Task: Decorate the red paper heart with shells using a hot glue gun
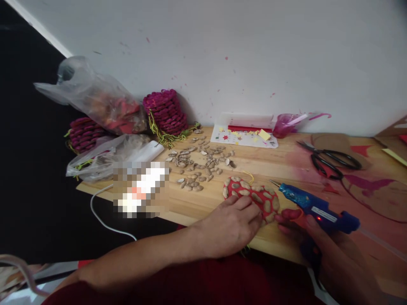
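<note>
My left hand (237,224) rests with curled fingers over the lower left of a red heart (257,196) covered in peanut shells. Its fingertips are partly hidden, so whatever they press or pinch does not show. A thin yellow loop (249,176) sticks out from the heart's top. My right hand (324,239) is closed around the handle of a blue hot glue gun (318,207), a finger at its orange trigger. The gun's metal nozzle points left, just above the heart's upper right edge, and a small red light glows on its side.
Loose peanut shells (206,159) lie beyond the heart. Scissors (330,159) lie at the right, near a pink cup (282,126) and a paper sheet with small stars (244,137). Plastic bags (104,99) and a purple woven basket (167,112) stand at the left.
</note>
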The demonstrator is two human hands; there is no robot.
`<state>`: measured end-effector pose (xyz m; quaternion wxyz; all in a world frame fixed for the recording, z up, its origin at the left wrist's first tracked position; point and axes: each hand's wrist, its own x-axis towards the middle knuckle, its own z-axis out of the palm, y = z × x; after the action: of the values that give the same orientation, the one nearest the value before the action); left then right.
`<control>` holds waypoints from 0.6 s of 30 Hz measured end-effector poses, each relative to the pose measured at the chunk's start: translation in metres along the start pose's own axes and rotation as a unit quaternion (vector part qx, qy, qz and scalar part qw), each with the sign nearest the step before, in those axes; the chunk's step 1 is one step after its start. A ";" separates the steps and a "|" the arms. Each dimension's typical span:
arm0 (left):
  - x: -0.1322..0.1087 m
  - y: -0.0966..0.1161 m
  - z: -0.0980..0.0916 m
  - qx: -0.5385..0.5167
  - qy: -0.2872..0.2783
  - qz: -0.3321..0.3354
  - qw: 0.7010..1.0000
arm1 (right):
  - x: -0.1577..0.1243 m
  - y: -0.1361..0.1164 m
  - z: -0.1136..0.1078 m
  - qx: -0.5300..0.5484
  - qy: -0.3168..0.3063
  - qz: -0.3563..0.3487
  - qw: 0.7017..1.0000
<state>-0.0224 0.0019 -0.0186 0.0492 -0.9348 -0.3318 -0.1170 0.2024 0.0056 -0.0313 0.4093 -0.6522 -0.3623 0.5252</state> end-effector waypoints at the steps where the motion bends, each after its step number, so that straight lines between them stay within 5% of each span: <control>1: 0.000 0.000 -0.001 0.002 -0.002 0.000 1.000 | 0.001 0.001 -0.001 0.000 -0.016 0.004 1.000; 18: 0.000 -0.001 0.000 0.009 0.011 0.003 1.000 | 0.006 0.008 -0.009 0.018 -0.020 0.031 0.999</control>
<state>-0.0226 0.0027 -0.0181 0.0622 -0.9340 -0.3291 -0.1243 0.2125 0.0060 -0.0399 0.3969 -0.6450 -0.3403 0.5574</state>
